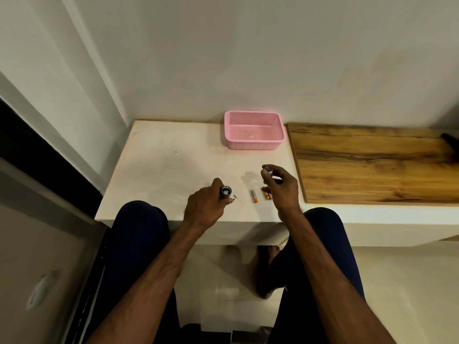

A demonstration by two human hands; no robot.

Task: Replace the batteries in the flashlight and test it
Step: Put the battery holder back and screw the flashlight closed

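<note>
Flashlight barrel sits clenched in the left hand just above the near edge of the white table, its open end turned up toward the camera. The right hand pinches the tail cap at its fingertips, spring showing, held well apart from the barrel. Both parts look like rigid, smooth metal, light enough for one hand. The barrel is best wrapped around its middle, the small cap by its rim, where a loose pinch could let it slip. Between the hands lies one battery with an orange end, a stiff little cylinder apt to roll, best taken across its sides. Beside it, other batteries are half hidden behind the right hand; two seem likely, though the exact count cannot be told. Whether the barrel already holds cells is unclear. The tally is one barrel, one cap, one battery in plain view and a partly hidden cluster. One pink plastic basket stands at the back by the wall, next to a wooden shelf.
</note>
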